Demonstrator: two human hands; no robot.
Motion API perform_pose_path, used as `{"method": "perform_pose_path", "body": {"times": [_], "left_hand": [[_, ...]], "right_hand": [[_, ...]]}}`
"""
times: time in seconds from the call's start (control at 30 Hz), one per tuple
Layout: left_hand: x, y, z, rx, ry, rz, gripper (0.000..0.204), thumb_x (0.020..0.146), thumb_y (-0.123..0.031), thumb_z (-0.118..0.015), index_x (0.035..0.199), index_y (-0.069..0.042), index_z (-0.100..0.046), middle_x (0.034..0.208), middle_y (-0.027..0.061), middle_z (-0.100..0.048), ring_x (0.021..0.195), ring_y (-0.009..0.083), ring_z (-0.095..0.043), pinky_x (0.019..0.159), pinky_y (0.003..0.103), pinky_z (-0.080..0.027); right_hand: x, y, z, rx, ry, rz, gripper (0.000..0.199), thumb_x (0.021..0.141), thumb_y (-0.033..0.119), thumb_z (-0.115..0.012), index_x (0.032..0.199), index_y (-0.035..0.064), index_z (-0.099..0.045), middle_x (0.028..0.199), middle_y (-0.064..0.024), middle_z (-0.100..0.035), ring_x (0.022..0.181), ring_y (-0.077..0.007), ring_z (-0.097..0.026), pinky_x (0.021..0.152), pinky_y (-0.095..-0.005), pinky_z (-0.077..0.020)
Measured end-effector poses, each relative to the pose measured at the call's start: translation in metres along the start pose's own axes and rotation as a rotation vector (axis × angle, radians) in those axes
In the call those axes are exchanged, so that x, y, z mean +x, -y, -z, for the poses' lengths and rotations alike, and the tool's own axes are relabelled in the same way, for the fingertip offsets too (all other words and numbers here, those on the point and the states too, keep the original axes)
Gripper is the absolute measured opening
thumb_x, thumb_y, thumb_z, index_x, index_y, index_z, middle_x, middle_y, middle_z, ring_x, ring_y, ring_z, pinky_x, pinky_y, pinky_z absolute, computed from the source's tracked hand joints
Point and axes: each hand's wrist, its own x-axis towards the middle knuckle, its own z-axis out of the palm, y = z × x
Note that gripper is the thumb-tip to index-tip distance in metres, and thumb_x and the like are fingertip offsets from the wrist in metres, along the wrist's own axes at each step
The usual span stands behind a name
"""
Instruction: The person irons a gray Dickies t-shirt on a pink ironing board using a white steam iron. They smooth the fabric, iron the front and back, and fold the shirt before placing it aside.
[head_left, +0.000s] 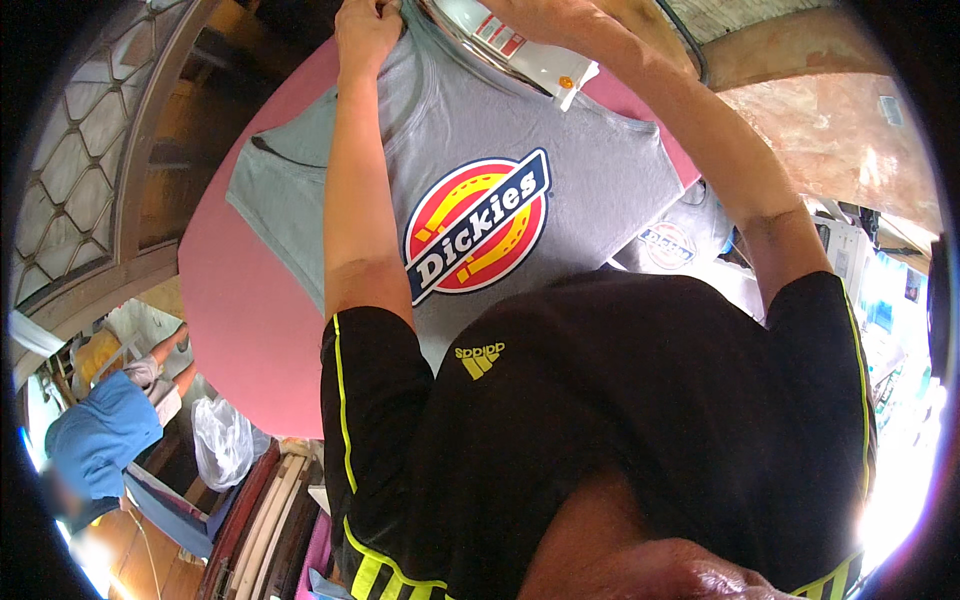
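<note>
"Grey shirt [470, 125], spread out on a rounded pink surface [240, 330], is what lies below the person's arms. How are the fingers?"

"On the left hand [366, 40] they are curled in together by the shirt's far edge, right at the top of the view. Whether they pinch a fold of cloth or just rest against it, I cannot tell."

"And the right?"

"The right hand [540, 15] is partly cut off by the upper edge, so I cannot tell whether its fingers are spread or gripping. It is just beside a white object [550, 65] with a red-printed panel and a small orange mark; I cannot make out its kind."

"What about the arms?"

"The left forearm [355, 190] passes over the shirt, and the right forearm [690, 95] slants in from the other side. Between them a round red-and-yellow emblem [480, 225] shows on the cloth, with a dark blue band across it."

"Farther out?"

"A second grey garment [695, 218] with a smaller round print is near the right elbow. Closer to the camera is the person's black top [620, 400], trimmed in yellow."

"Anything off to the left?"

"A metal lattice [75, 190] in the upper corner, a whitish plastic bag [222, 445] lower down, and, beyond the bag, another person in a blue shirt [105, 430]."
</note>
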Motion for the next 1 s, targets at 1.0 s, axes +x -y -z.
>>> {"method": "perform_pose_path", "body": {"times": [1.0], "left_hand": [[0.024,0.068,-0.01,0.124,0.051,0.01,0.005,0.077,-0.011,-0.07,0.079,-0.006,-0.073,0.085,0.0141,-0.07,0.084,0.0276,-0.067,0.079,0.038,-0.053]], "right_hand": [[-0.076,-0.052,0.127,1.22,0.242,-0.391,0.054,0.09,0.025,-0.068,0.137,0.0056,-0.05,0.117,-0.0268,-0.061,0.1,-0.0445,-0.063,0.085,-0.0476,-0.0519]]}}
